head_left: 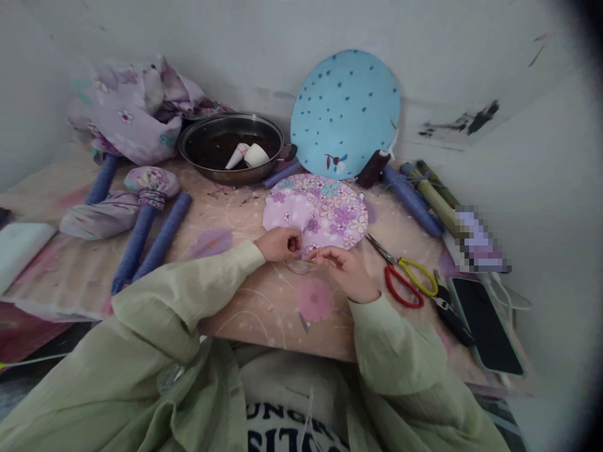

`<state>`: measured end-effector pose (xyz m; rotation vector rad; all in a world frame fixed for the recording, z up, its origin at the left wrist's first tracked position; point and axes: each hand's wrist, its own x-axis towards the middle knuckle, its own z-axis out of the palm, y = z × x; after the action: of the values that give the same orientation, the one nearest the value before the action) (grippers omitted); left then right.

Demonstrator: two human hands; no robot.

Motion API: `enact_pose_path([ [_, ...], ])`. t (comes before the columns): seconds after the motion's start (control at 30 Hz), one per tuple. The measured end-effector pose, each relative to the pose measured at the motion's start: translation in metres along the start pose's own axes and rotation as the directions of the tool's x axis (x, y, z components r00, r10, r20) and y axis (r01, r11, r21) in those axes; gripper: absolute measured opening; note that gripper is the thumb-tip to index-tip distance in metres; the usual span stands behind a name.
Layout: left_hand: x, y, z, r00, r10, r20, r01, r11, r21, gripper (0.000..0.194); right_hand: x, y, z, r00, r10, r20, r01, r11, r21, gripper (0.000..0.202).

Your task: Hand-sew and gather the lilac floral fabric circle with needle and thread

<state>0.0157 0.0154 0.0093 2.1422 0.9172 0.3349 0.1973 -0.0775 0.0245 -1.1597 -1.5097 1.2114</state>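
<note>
A round purple floral fabric piece [325, 210] lies flat before me on the table. At its near edge is my left hand [281, 245], fingers curled closed; what they pinch is hidden. Close beside it, my right hand [343, 270] has its thumb and forefinger pressed together on something too small to name. A thin loop, like thread or wire, hangs just under the fingertips. To the right of my right hand lie scissors [405, 273] with one red and one yellow handle, blades slightly apart and pointing at the fabric.
A dark pan [188, 141] holds two white cone-like pieces. Behind leans a blue dotted disc [348, 107] with a dark thread spool [374, 168]. Purple wrapped rods [162, 235] and bundled floral cloth [127, 119] sit left. Black-handled pliers [455, 317] and a phone [487, 326] lie right.
</note>
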Motion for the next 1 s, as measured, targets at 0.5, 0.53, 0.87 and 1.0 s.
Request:
enact_pose_path([
  [0.5,0.007,0.001,-0.004,0.997,-0.043,0.057,0.038,0.996,0.075,0.009,-0.009,-0.009,-0.004,0.996,0.079,-0.042,-0.081,0.996,-0.035,0.021],
  [0.53,0.007,0.001,-0.004,0.997,-0.048,0.059,0.043,0.995,0.086,0.009,-0.011,-0.011,-0.004,0.995,0.084,-0.048,-0.086,0.995,-0.042,0.021],
  [0.87,0.012,0.003,-0.005,0.989,-0.119,0.089,0.103,0.98,0.171,0.013,-0.053,-0.026,-0.007,0.984,0.174,0.032,-0.171,0.983,-0.067,0.025],
  [1.0,0.016,0.004,-0.006,0.986,-0.129,0.104,0.108,0.976,0.187,0.017,-0.07,-0.029,-0.011,0.98,0.198,-0.003,-0.198,0.977,-0.082,0.026],
])
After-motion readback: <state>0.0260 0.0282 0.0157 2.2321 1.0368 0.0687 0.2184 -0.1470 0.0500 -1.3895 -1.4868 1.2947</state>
